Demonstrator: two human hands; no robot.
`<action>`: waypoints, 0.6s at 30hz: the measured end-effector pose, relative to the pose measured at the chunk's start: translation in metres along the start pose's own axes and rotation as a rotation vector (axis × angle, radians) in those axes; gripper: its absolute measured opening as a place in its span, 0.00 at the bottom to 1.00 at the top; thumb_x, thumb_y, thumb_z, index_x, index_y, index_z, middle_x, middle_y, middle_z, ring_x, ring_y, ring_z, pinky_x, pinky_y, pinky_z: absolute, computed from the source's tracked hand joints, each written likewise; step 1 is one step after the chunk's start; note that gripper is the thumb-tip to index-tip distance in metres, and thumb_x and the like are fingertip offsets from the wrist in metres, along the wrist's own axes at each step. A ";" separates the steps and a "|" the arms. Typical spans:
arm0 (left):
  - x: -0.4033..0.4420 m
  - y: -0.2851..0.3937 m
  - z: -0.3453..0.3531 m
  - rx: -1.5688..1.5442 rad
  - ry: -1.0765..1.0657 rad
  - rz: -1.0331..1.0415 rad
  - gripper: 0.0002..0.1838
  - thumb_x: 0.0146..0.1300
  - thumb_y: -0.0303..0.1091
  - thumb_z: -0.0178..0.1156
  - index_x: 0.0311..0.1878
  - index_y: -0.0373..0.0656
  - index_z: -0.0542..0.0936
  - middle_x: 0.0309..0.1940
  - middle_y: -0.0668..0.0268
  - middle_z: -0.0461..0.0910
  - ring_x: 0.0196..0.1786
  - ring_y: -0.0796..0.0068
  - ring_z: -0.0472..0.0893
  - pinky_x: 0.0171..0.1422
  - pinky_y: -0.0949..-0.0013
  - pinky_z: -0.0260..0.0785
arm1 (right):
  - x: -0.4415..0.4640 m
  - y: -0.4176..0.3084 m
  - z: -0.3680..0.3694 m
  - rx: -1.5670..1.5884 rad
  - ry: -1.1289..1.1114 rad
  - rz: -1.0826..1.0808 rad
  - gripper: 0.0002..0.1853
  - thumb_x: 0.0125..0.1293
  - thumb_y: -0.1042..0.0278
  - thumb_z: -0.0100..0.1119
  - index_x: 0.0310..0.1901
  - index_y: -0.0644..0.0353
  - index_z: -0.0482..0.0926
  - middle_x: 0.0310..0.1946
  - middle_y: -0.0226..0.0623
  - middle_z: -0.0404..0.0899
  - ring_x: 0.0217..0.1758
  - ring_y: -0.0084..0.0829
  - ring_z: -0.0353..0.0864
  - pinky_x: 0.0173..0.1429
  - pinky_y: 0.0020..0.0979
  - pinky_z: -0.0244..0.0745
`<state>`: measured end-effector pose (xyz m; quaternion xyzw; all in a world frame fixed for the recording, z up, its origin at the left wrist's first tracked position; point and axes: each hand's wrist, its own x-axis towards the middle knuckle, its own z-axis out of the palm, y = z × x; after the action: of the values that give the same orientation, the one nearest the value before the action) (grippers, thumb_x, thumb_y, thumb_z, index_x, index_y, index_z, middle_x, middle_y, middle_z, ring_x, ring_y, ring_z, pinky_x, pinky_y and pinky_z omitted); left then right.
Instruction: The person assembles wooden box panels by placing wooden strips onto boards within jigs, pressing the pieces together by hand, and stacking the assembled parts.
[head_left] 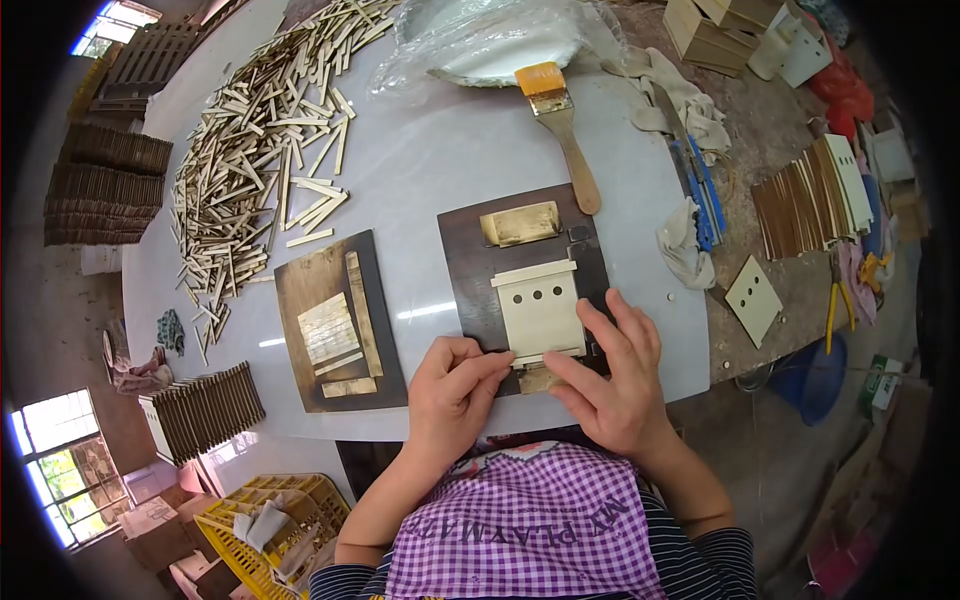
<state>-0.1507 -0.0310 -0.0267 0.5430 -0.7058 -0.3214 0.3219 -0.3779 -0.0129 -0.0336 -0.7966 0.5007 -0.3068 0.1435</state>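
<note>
A cream panel with three dark holes (540, 312) lies on a dark board (470, 250) in front of me. One thin strip (535, 272) runs across its far edge, and another thin strip (545, 357) lies along its near edge. My left hand (456, 395) pinches the left end of the near strip between thumb and index finger. My right hand (615, 380) has its fingers apart, with the thumb and index finger at the right part of that strip and the panel's right edge. A brass-coloured block (521, 223) sits at the board's far side.
A second dark board (390, 350) with wood pieces lies to the left. Loose strips (240, 170) are heaped at the back left. A brush (570, 150) rests beyond the board, near a plastic-covered bowl (490, 50). Stacked panels (805, 200) and a blue-handled tool (705, 190) are at the right.
</note>
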 end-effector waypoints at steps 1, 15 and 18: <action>0.000 0.000 0.000 -0.004 0.000 0.001 0.13 0.57 0.19 0.72 0.45 0.45 0.90 0.36 0.67 0.76 0.38 0.72 0.77 0.40 0.72 0.70 | 0.000 0.000 0.000 0.004 -0.010 -0.016 0.20 0.60 0.57 0.74 0.54 0.48 0.87 0.74 0.52 0.68 0.80 0.59 0.59 0.77 0.61 0.55; 0.004 0.008 -0.010 0.036 -0.086 0.019 0.16 0.58 0.18 0.71 0.49 0.44 0.89 0.39 0.65 0.80 0.38 0.73 0.80 0.41 0.72 0.73 | 0.007 -0.008 0.001 -0.033 -0.099 0.043 0.21 0.59 0.52 0.74 0.53 0.49 0.87 0.74 0.49 0.68 0.81 0.59 0.57 0.77 0.63 0.53; 0.002 0.022 -0.026 -0.064 -0.152 -0.193 0.18 0.59 0.19 0.70 0.53 0.42 0.88 0.42 0.63 0.85 0.35 0.77 0.80 0.42 0.74 0.74 | 0.007 -0.011 0.003 -0.060 -0.084 0.054 0.21 0.59 0.51 0.73 0.52 0.49 0.87 0.74 0.49 0.69 0.81 0.59 0.56 0.76 0.63 0.53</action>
<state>-0.1429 -0.0310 0.0064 0.5718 -0.6623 -0.4134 0.2520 -0.3658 -0.0141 -0.0282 -0.7988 0.5246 -0.2539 0.1488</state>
